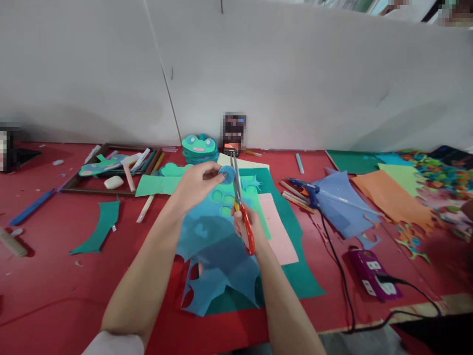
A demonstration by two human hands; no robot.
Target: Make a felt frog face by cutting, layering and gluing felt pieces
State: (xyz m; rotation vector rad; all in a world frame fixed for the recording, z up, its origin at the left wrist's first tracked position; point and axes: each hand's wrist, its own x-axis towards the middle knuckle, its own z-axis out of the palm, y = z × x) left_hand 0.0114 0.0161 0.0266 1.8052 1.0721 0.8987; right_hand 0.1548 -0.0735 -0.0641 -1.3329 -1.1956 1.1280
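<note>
At the bottom centre of the frame, a blue sheet [218, 246] with holes cut in its near end lies over a dark green sheet [305, 281] on the red bench [55, 281]. At lower right a purple socket [371, 273] has a black cord [338, 268] plugged in.

Just right of centre, the right hand [253, 224] has its grip wrapped around the red handles of the scissors [247, 222], blades pointing up. Beside it, a pink sheet [283, 236] lies on the dark green one.

At centre, the left hand [203, 180] pinches a small blue disc [229, 175] between thumb and fingers, raised above a light green sheet [253, 198] marked with circles. The disc is right beside the blades; whether they touch it is hard to tell from this angle.

Farther off, a glue gun [314, 194] lies by a violet sheet [342, 197] right of centre, with an orange sheet [391, 195] beyond to the right. At left, a brown tray [84, 191] holds pens and a white eraser [114, 182]. At upper centre, a frog-face stack [199, 147] sits beside a phone [234, 130] against the white wall [258, 74].
</note>
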